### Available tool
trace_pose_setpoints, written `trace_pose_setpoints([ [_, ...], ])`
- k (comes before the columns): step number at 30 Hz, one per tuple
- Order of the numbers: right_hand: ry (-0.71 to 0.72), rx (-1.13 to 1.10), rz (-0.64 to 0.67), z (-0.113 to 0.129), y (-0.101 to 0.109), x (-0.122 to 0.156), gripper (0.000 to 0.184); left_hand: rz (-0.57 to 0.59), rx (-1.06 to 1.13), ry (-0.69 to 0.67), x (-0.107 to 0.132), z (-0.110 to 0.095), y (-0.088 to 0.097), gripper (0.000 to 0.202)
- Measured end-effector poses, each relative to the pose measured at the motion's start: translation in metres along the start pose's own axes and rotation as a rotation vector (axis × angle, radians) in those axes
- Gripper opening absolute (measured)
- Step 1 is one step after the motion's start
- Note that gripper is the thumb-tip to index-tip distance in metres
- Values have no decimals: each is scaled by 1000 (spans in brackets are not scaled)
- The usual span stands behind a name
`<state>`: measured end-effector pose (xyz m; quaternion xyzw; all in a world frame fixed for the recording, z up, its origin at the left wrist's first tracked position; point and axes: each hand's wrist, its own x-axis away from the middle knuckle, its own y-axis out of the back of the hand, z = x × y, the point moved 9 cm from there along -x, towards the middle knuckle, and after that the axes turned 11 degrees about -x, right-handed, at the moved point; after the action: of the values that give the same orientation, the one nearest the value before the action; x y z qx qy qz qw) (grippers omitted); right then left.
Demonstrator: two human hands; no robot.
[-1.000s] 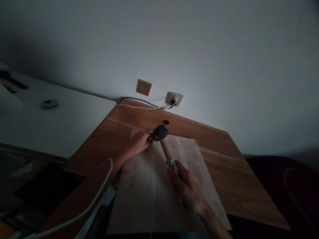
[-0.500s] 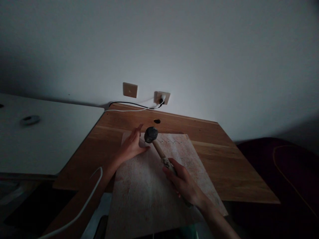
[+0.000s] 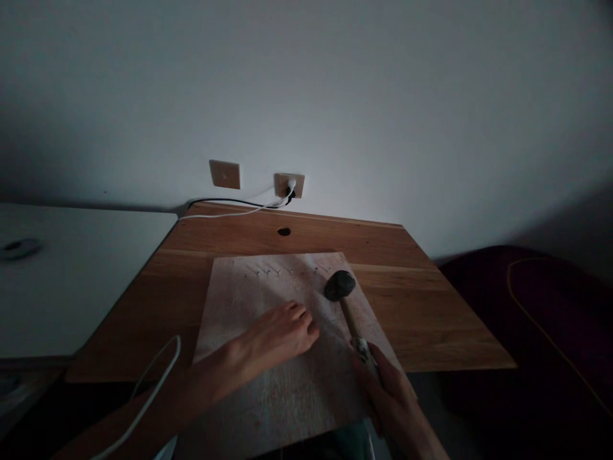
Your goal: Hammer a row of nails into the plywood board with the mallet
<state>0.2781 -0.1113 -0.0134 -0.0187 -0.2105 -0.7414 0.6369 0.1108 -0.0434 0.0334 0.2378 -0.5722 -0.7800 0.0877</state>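
Observation:
My right hand (image 3: 389, 391) grips the wrapped handle of a mallet (image 3: 340, 286), which has a dark rounded head and a wooden shaft. The mallet head is over the right side of a pale, worn wooden board (image 3: 292, 396). A row of several small nails (image 3: 280, 272) stands along the board's far edge, to the left of and beyond the mallet head. My left hand (image 3: 285, 327) is over the middle of the board, nearer to me than the nails, with its fingers curled. Anything inside those fingers is hidden.
The board lies on a brown wooden table (image 3: 431, 319) against a wall. A wall socket (image 3: 289, 185) holds plugs with a black and a white cable. A white surface (image 3: 86, 275) adjoins on the left; dark purple upholstery (image 3: 522, 306) is at the right. A white cord (image 3: 158, 390) crosses near my left forearm.
My left hand has come away from the far edge of the board, moving right and nearer, and its fingers have curled in. The mallet has shifted right and nearer, uncovering more nails.

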Motion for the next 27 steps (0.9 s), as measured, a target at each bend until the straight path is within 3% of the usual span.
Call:
trace_pose_setpoints([
  [3, -23, 16, -41, -2, 2, 0, 66, 1, 2, -33, 5, 2, 0, 17],
  [6, -34, 21, -55, -1, 2, 3, 64, -16, 103, 47, 19, 35, 3, 21],
  [10, 5, 13, -2, 2, -3, 3, 68, -169, 229, 565, 60, 131, 1, 28],
  [13, 20, -15, 37, 1, -6, 1, 72, -229, 368, 817, 92, 175, -18, 24],
  [16, 12, -33, 29, -2, -4, 0, 72, -242, 496, 863, 104, 185, -39, 21],
  [19, 6, -27, 18, -3, -2, 0, 72, -278, 548, 873, 110, 185, -47, 20],
  [27, 87, 53, -74, 4, 3, 2, 71, -313, 385, 747, 109, 170, -32, 20],
])
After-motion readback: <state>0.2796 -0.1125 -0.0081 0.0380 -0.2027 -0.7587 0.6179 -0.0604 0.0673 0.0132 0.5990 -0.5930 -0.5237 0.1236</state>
